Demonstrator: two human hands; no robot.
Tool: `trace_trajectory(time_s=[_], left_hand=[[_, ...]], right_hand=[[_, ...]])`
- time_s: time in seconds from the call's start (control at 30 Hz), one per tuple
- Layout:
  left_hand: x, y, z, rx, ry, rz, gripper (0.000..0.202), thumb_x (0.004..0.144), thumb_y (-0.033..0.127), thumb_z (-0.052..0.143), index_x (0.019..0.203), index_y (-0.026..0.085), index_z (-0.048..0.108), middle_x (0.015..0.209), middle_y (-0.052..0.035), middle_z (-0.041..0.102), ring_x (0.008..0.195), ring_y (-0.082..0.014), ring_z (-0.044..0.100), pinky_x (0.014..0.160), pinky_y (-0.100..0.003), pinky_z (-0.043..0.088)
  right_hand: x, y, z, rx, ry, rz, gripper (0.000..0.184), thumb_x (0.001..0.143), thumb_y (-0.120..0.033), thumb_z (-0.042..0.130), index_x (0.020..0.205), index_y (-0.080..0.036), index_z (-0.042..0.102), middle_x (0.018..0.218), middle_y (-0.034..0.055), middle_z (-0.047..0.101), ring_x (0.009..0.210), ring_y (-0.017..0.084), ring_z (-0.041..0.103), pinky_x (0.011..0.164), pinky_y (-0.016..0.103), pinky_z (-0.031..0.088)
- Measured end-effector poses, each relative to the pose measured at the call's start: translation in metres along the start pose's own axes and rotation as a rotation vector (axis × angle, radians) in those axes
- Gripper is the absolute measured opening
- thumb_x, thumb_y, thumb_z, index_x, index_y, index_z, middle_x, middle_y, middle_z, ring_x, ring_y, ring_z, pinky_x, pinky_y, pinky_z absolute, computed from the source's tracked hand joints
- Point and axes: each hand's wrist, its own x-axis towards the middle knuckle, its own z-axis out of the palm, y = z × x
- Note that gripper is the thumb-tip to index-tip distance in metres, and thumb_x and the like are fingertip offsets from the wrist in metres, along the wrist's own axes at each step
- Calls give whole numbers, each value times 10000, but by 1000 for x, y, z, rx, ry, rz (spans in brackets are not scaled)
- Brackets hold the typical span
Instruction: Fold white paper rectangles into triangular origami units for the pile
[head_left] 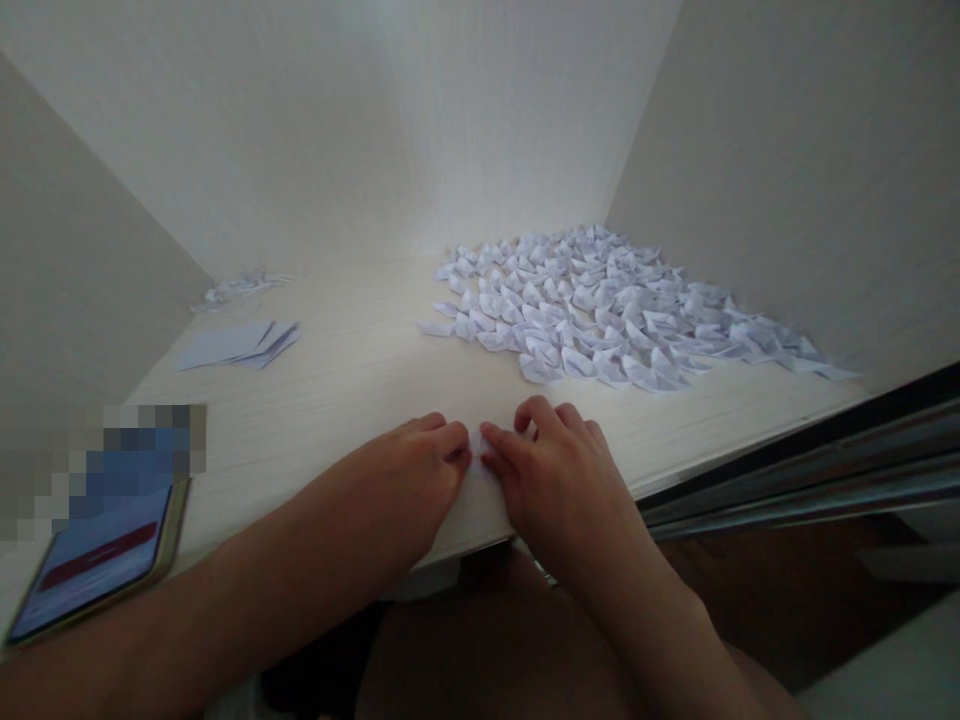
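Observation:
Between my two hands, close to the front edge of the pale desk [337,370], is a small piece of white paper [478,452]. My left hand [435,460] pinches its left side, fingers closed. On the right side, my right hand [551,455] grips it between thumb and fingers. Most of the paper is hidden by the fingers, so its folded shape cannot be made out. Beyond my right hand lie many small folded white paper boats [577,300], packed close together.
Flat sheets of white paper [225,345] lie at the left, with a small heap of paper scraps [240,288] behind them. A phone [105,550] with a lit screen rests by my left forearm. Panels [810,170] wall the desk at back and sides.

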Motion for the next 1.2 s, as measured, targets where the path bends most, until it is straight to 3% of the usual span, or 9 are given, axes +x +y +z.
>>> trace_trajectory(time_s=[0.23,0.33,0.4,0.6,0.77,0.87,1.03,1.2], left_hand=[[-12,-3,-14,45,-102,57,187,836,96,597,930,144,753,927,-117,753,822,-255,675,846,-415,548],[-7,-6,-22,31,-97,-92,231,914,189,556,771,173,737,699,-78,687,629,-217,619,693,-377,529],[1,-8,-22,30,-35,-181,284,954,219,517,792,175,746,740,-82,681,646,-214,614,655,-360,510],[13,-15,-3,-95,-20,-83,298,996,185,482,954,170,776,924,-79,672,840,-198,636,761,-322,516],[13,-17,3,-184,21,-56,293,1009,190,491,1022,188,784,974,-83,681,901,-208,637,822,-337,516],[14,-17,4,-195,25,-41,296,1015,195,490,1111,193,770,996,-88,684,896,-208,634,815,-340,512],[16,-16,6,-176,45,-23,315,1028,217,474,1056,183,786,966,-88,682,867,-195,629,795,-328,501],[17,-17,3,-312,44,1,260,1000,251,555,1000,183,806,863,-64,679,785,-164,637,730,-285,478]], right_hand=[[0,1,0,12,-12,22,247,967,-291,620,1179,-310,745,1090,111,632,926,265,535,768,397,389],[0,2,1,39,0,20,241,966,-283,620,1167,-311,751,1084,109,628,915,259,532,782,400,397],[1,3,2,55,13,19,240,966,-275,622,1163,-310,754,1072,107,625,910,254,531,786,398,399],[2,5,4,164,27,17,259,949,-222,629,1158,-295,764,1094,107,635,920,244,538,839,411,423],[2,4,2,283,20,112,447,924,-169,632,1366,-228,657,1245,141,644,1117,307,548,943,453,443],[6,3,-1,318,-17,177,498,910,-179,645,1407,-196,617,1216,143,668,1138,312,568,980,466,442],[12,4,-6,319,-23,216,562,850,-197,719,1397,-152,602,1225,145,675,1129,289,613,995,437,452],[16,2,-14,263,-46,258,494,827,-190,744,1307,-126,646,1106,155,726,1021,283,676,920,411,493]])
